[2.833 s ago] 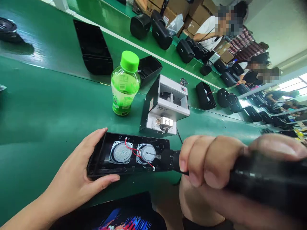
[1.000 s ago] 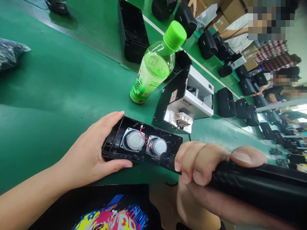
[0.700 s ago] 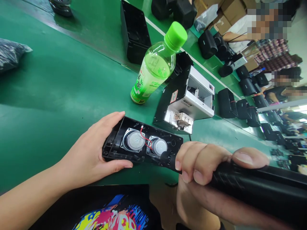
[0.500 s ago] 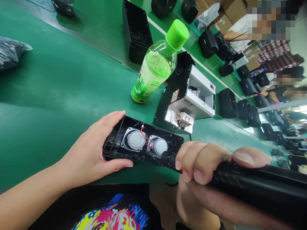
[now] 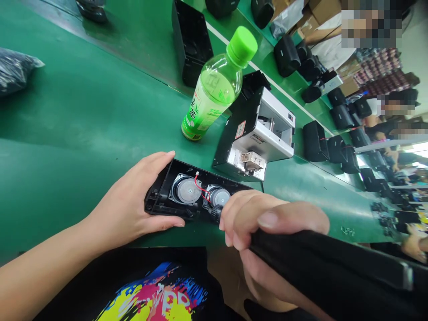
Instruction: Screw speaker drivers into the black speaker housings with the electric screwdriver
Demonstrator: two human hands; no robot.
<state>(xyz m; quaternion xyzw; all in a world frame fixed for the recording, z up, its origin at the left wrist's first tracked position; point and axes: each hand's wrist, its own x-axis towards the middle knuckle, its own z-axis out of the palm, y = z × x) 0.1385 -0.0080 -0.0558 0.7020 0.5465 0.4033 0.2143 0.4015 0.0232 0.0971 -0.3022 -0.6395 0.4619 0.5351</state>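
Note:
My left hand (image 5: 138, 191) grips the left end of a black speaker housing (image 5: 160, 198), its thumb on the near side and its fingers on the far side. Two round silver speaker drivers, one on the left (image 5: 187, 189) and one on the right (image 5: 219, 196), sit inside, with a thin red cable (image 5: 199, 186) and a small white plug. My right hand (image 5: 264, 218) is wrapped round a long black electric screwdriver (image 5: 321, 263). Its ribbed nose (image 5: 216, 213) points down at the near side of the housing by the right driver. The tip cannot be made out.
Just beyond the housing stands a silver and black screw feeder (image 5: 257, 140), with a green tea bottle (image 5: 214, 89) beside it. Farther back are an open black speaker box (image 5: 192, 44) and a green conveyor with several black speakers. A plastic bag (image 5: 16, 71) lies at far left.
My right hand has moved left with the screwdriver, from the housing's right end to beside the right driver. My left hand keeps its grip. The view has shifted slightly.

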